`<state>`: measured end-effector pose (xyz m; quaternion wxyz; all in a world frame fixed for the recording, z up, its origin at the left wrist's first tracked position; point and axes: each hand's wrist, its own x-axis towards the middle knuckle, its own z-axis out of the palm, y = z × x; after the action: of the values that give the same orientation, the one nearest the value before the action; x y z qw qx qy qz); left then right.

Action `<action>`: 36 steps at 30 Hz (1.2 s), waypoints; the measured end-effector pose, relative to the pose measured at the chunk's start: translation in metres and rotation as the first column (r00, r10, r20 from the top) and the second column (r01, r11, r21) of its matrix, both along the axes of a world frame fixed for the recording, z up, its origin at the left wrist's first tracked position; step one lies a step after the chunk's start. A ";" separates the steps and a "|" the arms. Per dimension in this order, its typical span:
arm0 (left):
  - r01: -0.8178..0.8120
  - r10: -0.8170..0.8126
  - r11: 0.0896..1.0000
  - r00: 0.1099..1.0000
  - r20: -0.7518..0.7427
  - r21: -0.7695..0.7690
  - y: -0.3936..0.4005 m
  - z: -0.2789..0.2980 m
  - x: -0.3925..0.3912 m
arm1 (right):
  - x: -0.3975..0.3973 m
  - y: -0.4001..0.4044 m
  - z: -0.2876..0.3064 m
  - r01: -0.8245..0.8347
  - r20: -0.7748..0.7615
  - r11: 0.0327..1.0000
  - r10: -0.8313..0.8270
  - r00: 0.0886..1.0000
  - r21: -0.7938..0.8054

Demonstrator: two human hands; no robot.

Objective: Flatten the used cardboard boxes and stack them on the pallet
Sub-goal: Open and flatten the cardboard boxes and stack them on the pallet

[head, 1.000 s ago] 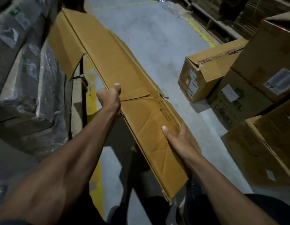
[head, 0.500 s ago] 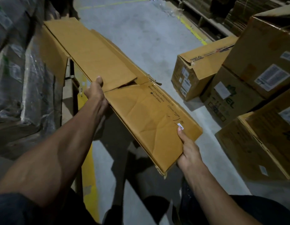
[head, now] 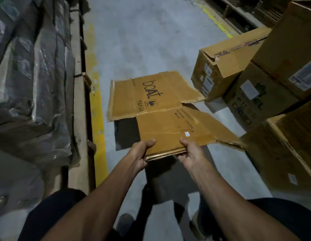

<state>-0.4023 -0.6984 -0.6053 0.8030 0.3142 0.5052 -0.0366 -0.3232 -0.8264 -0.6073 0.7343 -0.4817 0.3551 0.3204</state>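
Observation:
A flattened brown cardboard box (head: 161, 110) with the word "boat" printed on it hangs nearly level over the grey floor in front of me. Its flaps spread out at the far end and to the right. My left hand (head: 139, 153) grips the near edge from the left, thumb on top. My right hand (head: 191, 152) grips the same near edge from the right, thumb on top. No pallet can be made out for certain.
Plastic-wrapped goods (head: 34, 75) on a rack fill the left side, bordered by a yellow floor line (head: 97, 119). Several unflattened cardboard boxes (head: 255, 75) are stacked on the right. My legs and shoes (head: 126, 221) show below.
The flattened box has swung down from leaning toward the left rack to lying nearly level ahead. Both hands have shifted to its near edge, close together.

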 end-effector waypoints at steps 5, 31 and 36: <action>-0.020 0.024 0.996 0.999 -0.042 0.088 0.024 0.007 -0.013 | 0.015 -0.021 0.005 0.122 -0.033 0.991 -0.120 0.992 0.060; -0.642 0.681 0.704 0.732 0.033 -0.305 -0.034 0.045 -0.067 | -0.002 -0.012 0.008 -0.009 0.099 0.996 0.000 0.995 0.088; -0.700 0.754 0.638 0.652 0.079 -0.320 -0.020 0.040 -0.053 | 0.003 -0.014 0.017 0.045 0.100 0.987 -0.060 0.993 0.152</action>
<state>-0.4558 -0.7180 -0.5656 0.8302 -0.0238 0.4937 0.2577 -0.3206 -0.8407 -0.5907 0.7941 -0.4318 0.3039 0.3010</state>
